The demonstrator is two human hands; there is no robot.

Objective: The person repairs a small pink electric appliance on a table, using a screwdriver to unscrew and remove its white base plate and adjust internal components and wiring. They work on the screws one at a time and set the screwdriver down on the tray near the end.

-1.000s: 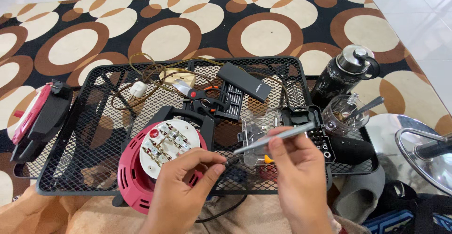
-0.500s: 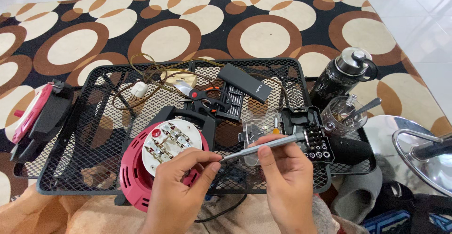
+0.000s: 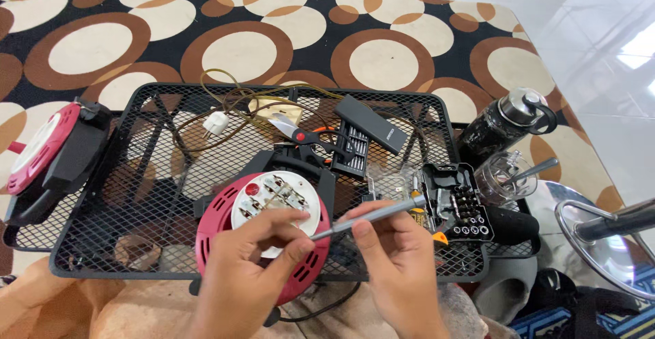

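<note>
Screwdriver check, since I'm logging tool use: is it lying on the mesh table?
No, both the left hand and right hand hold the grey screwdriver above the red cable reel.

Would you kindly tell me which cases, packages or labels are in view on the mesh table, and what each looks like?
Slim case: table's far middle, dark grey, rectangular, small pale label.
Bit case: table's right edge, black, open, rows of bits.
Clear plastic box: left of the bit case, transparent.
No screens.

screwdriver [image 3: 372,219] | tip moved left | now over cable reel [image 3: 263,233]
</note>
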